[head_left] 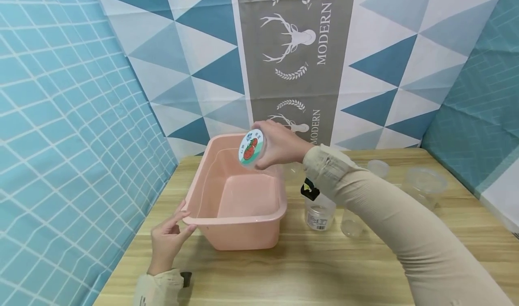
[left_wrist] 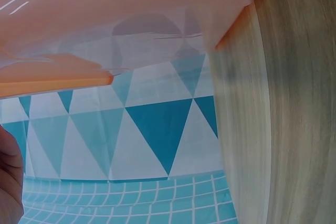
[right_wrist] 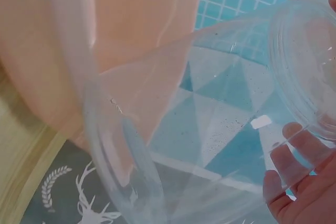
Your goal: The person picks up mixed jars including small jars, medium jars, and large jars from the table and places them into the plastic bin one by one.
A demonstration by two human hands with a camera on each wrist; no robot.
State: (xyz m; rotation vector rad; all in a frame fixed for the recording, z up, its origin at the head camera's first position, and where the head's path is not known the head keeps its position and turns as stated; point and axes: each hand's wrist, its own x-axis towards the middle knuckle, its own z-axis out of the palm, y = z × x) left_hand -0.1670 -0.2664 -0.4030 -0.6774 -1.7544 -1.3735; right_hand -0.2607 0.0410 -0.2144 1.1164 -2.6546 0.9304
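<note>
Long beige sleeves [head_left: 389, 216], pale crumpled cuffs [head_left: 330, 164], black wrist pieces [head_left: 310, 191]

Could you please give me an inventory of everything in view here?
basin: 1, pink, on the table, left of centre
jar: 1, clear with a red tomato print, held at the basin
containers: several, clear, right of the basin; the sleeve hides the exact count
table: 1, wood-toned, beneath everything
deer-print backdrop: 1, blue, white and grey, at the back
tile-print sheet: 1, light blue, at the left
teal sheet: 1, teal, at the right
sleeves: 2, pale beige, on both arms
left hand: 1, bare, gripping the basin's near-left rim
right hand: 1, bare, holding the jar
</note>
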